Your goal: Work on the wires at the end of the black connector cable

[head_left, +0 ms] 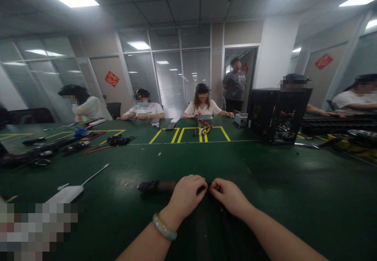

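Note:
My left hand (188,196) is curled in a pinch over the end of a dark cable bundle (154,186) that lies on the green table (279,182). A pale green bangle sits on that wrist. My right hand (228,196) is pinched shut right beside it, fingertips almost touching the left ones. Something small sits between the fingertips, too small to name. A black ribbed sleeve or mat (206,229) runs from the hands back toward me, between my forearms.
A white tool with a thin handle (73,188) lies to the left. Loose cables and connectors (59,145) crowd the far left. An open black computer case (277,114) stands at the right. Several people sit or stand across the table, behind yellow tape lines (188,133).

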A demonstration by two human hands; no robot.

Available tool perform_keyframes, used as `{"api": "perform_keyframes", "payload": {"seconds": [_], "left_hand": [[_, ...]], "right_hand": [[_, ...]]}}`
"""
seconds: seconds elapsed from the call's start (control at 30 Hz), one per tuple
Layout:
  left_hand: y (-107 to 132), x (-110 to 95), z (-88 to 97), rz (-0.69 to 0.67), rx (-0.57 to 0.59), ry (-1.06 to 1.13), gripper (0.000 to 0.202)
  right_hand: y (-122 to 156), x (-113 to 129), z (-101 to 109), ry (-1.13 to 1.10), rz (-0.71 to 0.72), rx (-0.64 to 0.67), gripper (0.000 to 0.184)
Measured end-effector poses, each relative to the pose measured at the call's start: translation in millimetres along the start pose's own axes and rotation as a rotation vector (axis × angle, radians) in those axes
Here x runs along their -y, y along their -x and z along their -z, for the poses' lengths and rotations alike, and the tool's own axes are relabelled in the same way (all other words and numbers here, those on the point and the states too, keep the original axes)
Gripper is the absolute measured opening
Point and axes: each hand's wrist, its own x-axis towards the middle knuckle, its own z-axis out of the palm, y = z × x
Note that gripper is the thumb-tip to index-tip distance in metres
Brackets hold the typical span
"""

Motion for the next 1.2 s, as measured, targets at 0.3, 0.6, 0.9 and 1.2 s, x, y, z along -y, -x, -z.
{"api": "perform_keyframes", "payload": {"seconds": [0.3,0.6,0.9,1.2], "left_hand": [[-1.4,-2.2,1.3,0.028,0.021,-0.021,0.013],[-0.9,-2.2,0.3,0.035,-0.008,-0.02,0.015],[-0.5,-0.4,-0.3,-0.022,-0.069,-0.021,0.017],[0.4,-1.4,-1.5,-0.022,-0.082,-0.03,0.018]], "right_hand": [[0.1,-0.1,0.3,-0.005,0.003,-0.007,0.013],[-1.0,-0.6,-0.1,0.018,-0.001,-0.018,0.012],[-0.7,-3.1,-0.1,0.006,0.016,-0.005,0.012],[-0.2,-2.4,0.3,0.001,0.009,0.001,0.012]]}}
